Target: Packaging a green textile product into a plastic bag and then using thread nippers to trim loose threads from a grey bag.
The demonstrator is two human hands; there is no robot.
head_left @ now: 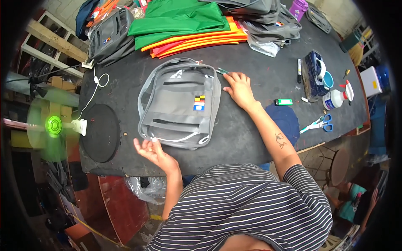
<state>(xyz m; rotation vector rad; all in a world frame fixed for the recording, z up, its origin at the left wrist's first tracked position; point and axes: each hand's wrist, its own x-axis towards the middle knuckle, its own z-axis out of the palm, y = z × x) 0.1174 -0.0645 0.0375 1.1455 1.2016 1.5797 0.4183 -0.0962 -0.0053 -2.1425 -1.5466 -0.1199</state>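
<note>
A grey backpack (178,102) lies flat on the dark table in front of me, with slots, a white zipper and a small coloured flag patch (199,103). My left hand (158,155) is beside its lower left corner, palm turned partly up and fingers apart; the thumb is close to the zipper edge. Past the bag's right side, my right hand (240,91) rests on the table with fingers spread. Its fingertips reach a thin greenish tool (222,71) by the bag's upper right corner, whose kind I cannot make out. Neither hand grips the bag.
Folded green cloth (180,23) and orange cloth (201,43) lie at the back, between grey bags (111,37). Rightward are a marker (299,70), spray bottle (335,98), scissors (319,124) and green-labelled box (284,102). A green fan (53,125) spins at left.
</note>
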